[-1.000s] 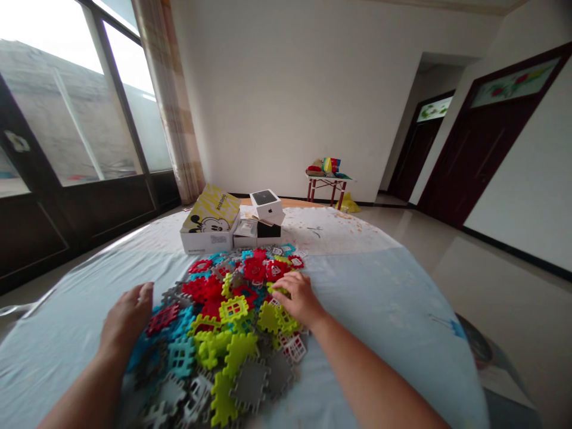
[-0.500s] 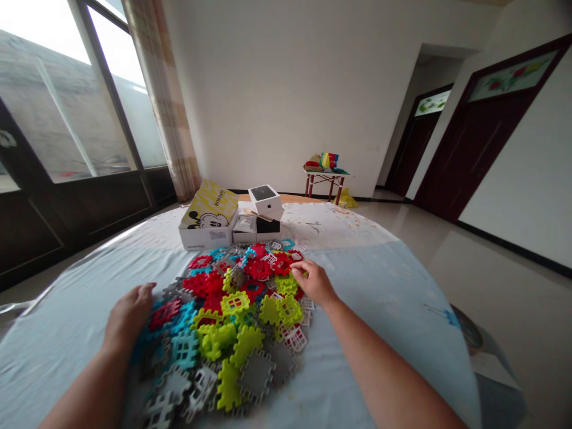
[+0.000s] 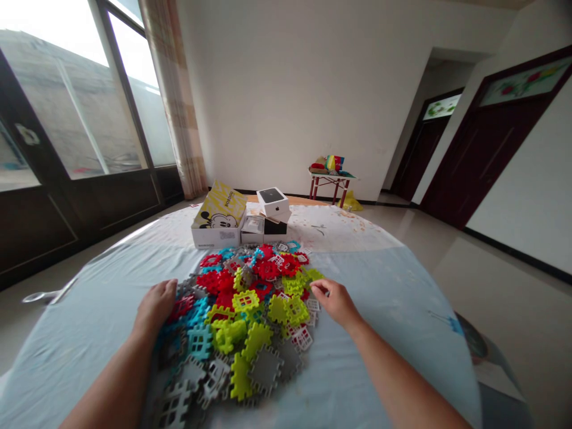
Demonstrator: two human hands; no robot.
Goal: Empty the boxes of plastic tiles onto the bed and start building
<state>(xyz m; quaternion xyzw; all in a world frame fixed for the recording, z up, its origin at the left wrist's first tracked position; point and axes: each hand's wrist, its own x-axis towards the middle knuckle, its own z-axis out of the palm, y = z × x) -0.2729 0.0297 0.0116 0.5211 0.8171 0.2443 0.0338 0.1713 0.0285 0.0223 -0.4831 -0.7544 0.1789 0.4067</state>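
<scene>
Left hand [image 3: 155, 305] curls left of the block pile [image 3: 243, 301], probably corralling it; right hand [image 3: 336, 301] pinches narrow, right of it. Can't tell if either's gripping anything.

A cloth-covered table [image 3: 366, 298] bears boxes [image 3: 218, 237] and colourful plastic pieces [image 3: 245, 302].

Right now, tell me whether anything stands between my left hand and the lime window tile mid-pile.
A red tile and blue pieces lie between the left hand and the lime window tile; nothing visible covers it.

pieces [image 3: 245, 301]: plastic, smooth | tablecloth [image 3: 357, 298]: creased cloth | floor [image 3: 447, 256]: glossy
</scene>
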